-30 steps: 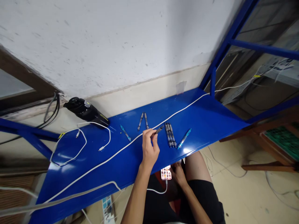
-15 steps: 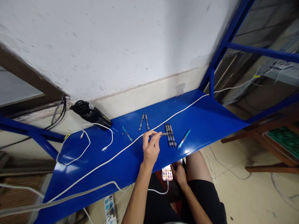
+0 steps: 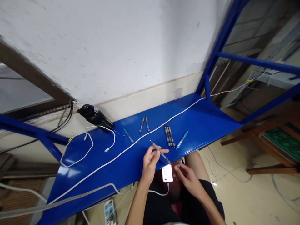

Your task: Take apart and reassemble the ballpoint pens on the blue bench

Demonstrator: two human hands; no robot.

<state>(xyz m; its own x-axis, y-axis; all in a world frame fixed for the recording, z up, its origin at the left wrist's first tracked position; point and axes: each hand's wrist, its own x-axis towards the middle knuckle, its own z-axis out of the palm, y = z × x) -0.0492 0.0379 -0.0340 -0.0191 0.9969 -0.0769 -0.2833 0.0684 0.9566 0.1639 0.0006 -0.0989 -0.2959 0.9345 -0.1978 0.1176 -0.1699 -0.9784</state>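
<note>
A grey pen (image 3: 156,147) is pinched between the fingers of my left hand (image 3: 150,161); it slants down to the right above the table's front part. My right hand (image 3: 188,178) is over my lap, its fingers loosely bent and apart with nothing visible in them. Just left of it lies a lit phone (image 3: 167,173) with a white charging cable plugged in. Beyond my left hand, three grey pens (image 3: 169,137) lie side by side, with a blue pen (image 3: 182,139) to their right. Two more grey pens (image 3: 143,124) and another blue pen (image 3: 128,135) lie farther left.
A long white cable (image 3: 112,160) crosses the blue table (image 3: 93,184) diagonally. At the left are a black bottle (image 3: 96,117) and a looped white charging cable (image 3: 90,150). Blue frame bars (image 3: 217,53) rise at the right. A power strip (image 3: 109,212) is below the table.
My left hand has drawn a grey pen from the row back toward me, and the pen now tilts. My right hand has moved off the phone's edge, and the phone's screen has turned mostly white.
</note>
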